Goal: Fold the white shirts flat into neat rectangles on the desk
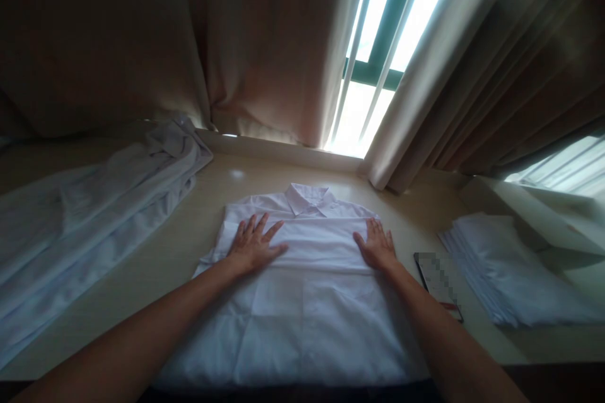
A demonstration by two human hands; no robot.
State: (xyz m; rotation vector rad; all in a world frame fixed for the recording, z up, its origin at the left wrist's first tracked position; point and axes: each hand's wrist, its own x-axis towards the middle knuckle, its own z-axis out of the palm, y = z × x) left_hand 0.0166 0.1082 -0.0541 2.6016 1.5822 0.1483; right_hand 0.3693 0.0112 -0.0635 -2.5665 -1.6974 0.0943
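A white collared shirt (pixel 302 315) lies on the light tabletop in front of me, its collar at the far end. A folded band of white cloth runs across it just below the collar. My left hand (pixel 256 244) rests flat on the left side of this band, fingers spread. On the band's right edge lies my right hand (pixel 375 244), palm down, thumb held away from the fingers. Neither hand grips anything. The shirt's near end reaches the table's front edge.
Several white garments lie in a long heap (pixel 104 208) on the left. At right are a phone (pixel 439 286), a stack of folded white clothes (pixel 515 277) and an open pale box (pixel 543 208). Curtains (pixel 278 44) and a barred window (pixel 378 63) stand behind the table (pixel 222 170).
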